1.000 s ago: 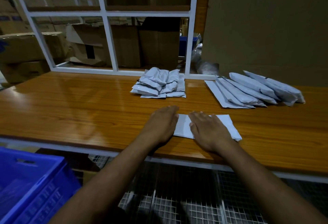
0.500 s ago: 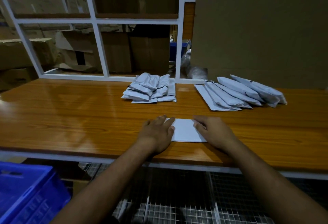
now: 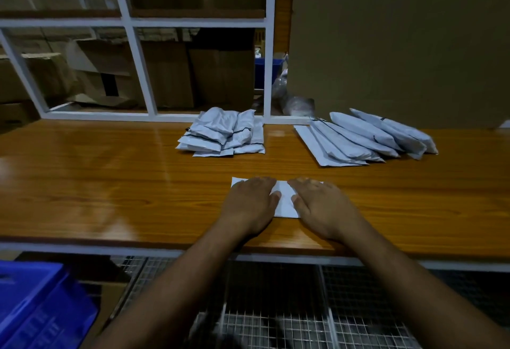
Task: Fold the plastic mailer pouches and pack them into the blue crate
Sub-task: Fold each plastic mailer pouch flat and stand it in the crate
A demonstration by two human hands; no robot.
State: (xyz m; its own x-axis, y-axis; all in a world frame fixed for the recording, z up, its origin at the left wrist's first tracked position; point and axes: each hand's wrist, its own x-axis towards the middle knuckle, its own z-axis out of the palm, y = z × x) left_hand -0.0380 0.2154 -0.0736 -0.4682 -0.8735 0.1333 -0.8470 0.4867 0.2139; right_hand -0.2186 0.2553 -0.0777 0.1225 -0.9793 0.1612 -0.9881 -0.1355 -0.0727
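Mailer pouch (image 3: 285, 202) lies flat under left hand (image 3: 249, 205) and right hand (image 3: 321, 207), fingers (image 3: 260, 183) straight, pressing.

On wooden worktop (image 3: 110, 183), near front edge: one flat mailer pouch (image 3: 285, 202), under left hand (image 3: 249, 203) and right hand (image 3: 321, 207), side by side, fingers flat. Behind, toward centre rear: heap of folded pouches (image 3: 223, 134). Right of heap, well apart: fanned row of unfolded pouches (image 3: 364, 137), overlapping, before cardboard sheet (image 3: 400, 44). Behind worktop, left: frame (image 3: 132, 44) with cartons (image 3: 165, 72) beyond. Below worktop, lower left: crate (image 3: 36, 307); to its right, wire mesh (image 3: 276, 307).
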